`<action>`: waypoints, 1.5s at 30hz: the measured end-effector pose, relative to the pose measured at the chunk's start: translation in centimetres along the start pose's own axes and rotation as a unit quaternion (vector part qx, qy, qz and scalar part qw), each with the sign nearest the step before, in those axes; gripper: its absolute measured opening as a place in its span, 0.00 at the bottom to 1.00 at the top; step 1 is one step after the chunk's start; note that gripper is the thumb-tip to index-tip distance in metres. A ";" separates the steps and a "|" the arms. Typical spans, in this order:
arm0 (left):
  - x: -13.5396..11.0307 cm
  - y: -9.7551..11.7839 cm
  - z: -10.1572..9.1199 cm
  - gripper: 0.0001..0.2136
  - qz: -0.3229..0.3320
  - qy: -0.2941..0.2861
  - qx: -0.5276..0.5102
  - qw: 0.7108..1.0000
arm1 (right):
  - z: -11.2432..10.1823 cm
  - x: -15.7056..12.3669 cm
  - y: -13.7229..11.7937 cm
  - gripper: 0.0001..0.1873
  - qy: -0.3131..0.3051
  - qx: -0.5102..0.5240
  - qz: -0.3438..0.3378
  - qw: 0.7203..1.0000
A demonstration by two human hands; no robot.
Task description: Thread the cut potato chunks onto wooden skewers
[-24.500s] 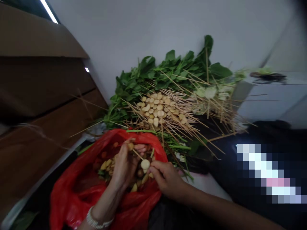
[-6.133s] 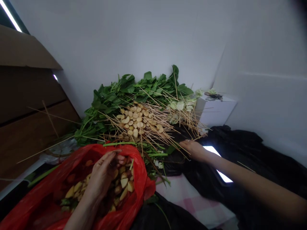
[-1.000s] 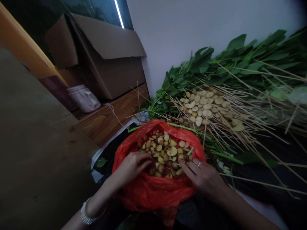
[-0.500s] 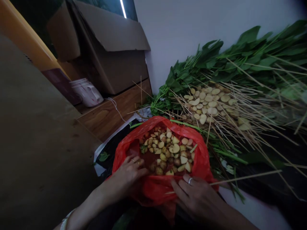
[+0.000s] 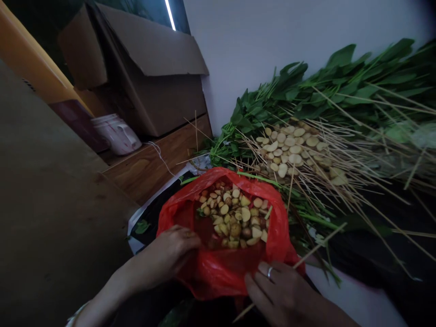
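Observation:
A red plastic bag (image 5: 221,272) lies open in front of me, full of halved small potatoes (image 5: 235,213). My left hand (image 5: 166,254) grips the bag's near left rim, fingers curled over the plastic. My right hand (image 5: 279,293), with a ring on one finger, rests on the bag's near right edge and holds a thin bamboo skewer (image 5: 316,247) that runs up to the right. Behind the bag lies a heap of skewered potato slices (image 5: 289,150) on a bed of leafy greens (image 5: 320,91).
An open cardboard box (image 5: 153,81) stands at the back left on a wooden ledge (image 5: 150,163), with a white plastic tub (image 5: 117,134) beside it. Loose skewers (image 5: 374,181) fan out to the right over dark cloth. A white wall is behind the greens.
Both hands have drawn back from inside the bag to its near rim. My right hand now holds a skewer, and the skewer has tilted upward since half a second ago.

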State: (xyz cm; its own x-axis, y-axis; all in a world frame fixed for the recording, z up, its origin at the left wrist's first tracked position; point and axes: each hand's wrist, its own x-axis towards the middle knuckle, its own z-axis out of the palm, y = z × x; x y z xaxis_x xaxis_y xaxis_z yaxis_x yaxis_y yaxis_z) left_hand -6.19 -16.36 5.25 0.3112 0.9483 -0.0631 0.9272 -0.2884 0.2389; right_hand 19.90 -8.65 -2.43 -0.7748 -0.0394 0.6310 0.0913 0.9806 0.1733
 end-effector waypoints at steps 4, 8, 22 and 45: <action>-0.2 -0.2 -0.5 0.07 -0.025 -0.076 -0.078 0.994 | 1.3 -0.4 -0.3 0.21 -0.013 0.048 0.014 0.999; 0.6 -1.0 -0.7 0.12 -0.041 -0.031 -0.121 0.991 | 0.9 -0.7 0.4 0.28 0.003 0.053 0.025 0.998; 4.1 -3.6 4.0 0.08 -0.066 0.046 -0.059 0.995 | 4.1 -2.4 0.8 0.19 -0.080 -0.059 0.159 0.982; 8.9 0.3 1.1 0.13 -0.065 0.177 -0.341 0.921 | -0.1 -1.9 5.1 0.23 -0.003 -0.231 0.194 0.953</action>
State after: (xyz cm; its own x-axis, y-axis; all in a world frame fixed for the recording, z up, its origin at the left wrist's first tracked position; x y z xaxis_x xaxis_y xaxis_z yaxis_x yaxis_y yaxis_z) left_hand -2.93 -8.20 3.64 0.0082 0.9877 0.1564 0.5678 -0.1334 0.8123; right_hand 21.87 -3.56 -2.67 -0.6297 0.3118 0.7115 0.6367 0.7320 0.2427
